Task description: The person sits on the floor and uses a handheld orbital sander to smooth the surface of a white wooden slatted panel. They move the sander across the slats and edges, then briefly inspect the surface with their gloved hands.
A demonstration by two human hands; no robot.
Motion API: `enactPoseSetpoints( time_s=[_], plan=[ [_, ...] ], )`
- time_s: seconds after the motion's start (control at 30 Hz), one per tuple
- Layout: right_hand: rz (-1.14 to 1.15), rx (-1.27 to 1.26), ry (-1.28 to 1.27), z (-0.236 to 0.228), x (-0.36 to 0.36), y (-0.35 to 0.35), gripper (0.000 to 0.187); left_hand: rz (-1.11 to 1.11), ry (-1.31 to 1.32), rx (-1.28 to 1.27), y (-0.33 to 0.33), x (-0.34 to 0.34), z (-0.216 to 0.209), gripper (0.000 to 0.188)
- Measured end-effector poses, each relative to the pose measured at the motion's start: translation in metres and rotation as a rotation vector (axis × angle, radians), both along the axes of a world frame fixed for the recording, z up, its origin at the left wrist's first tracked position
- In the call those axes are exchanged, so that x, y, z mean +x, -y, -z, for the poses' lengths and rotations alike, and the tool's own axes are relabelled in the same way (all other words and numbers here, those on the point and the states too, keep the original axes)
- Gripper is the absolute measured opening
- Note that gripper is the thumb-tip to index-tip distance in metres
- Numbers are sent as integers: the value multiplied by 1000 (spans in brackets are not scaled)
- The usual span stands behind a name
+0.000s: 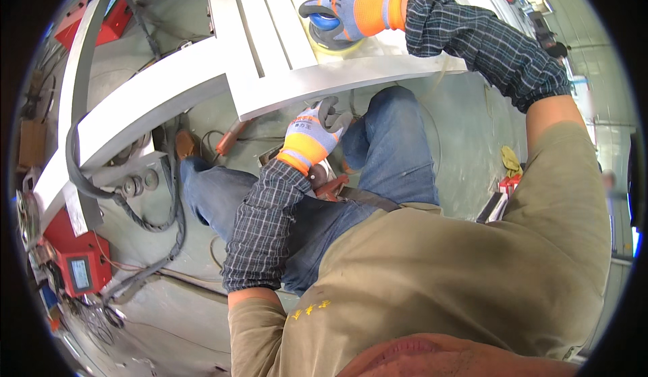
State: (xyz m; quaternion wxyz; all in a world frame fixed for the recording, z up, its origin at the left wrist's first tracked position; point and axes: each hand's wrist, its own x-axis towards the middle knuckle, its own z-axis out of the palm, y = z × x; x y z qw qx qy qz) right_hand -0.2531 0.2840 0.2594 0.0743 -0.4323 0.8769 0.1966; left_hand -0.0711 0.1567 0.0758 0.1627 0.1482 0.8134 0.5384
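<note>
My right hand, in a grey and orange work glove, is closed round the blue top of a round sander. The sander's dark disc with a yellowish rim lies on a white metal panel, close to its near edge. Below that edge hangs my left hand, gloved the same way. Its fingers are loosely bent with the thumb apart, and nothing shows in them. Dark checked sleeve covers run over both forearms.
A pale metal frame with a curved bar spans the left. Dark hoses loop off it to the floor. Red boxes with displays stand at the far left. My bent legs are under the panel's edge, beside an orange-handled tool.
</note>
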Motion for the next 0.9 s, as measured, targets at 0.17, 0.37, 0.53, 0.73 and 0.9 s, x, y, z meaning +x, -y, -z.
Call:
enactPoseSetpoints(
  time_s=[0.17, 0.37, 0.53, 0.73, 0.9],
  plan=[
    [-119, 124, -11, 3, -8, -12, 63, -95, -5, -89, 3, 3, 5, 58],
    [-312, -157, 277, -11, -13, 0, 27, 0, 108, -207, -3, -1, 15, 65],
    [-223, -209, 208, -1, -24, 7, 27, 0, 125, -238, -4, 3, 26, 64],
    [73, -40, 136, -13, -39, 15, 30, -47, 60, -248, -18, -4, 39, 66],
    [-121, -77, 150, -14, 7, 4, 32, -50, 30, -333, -11, 3, 44, 67]
  ],
)
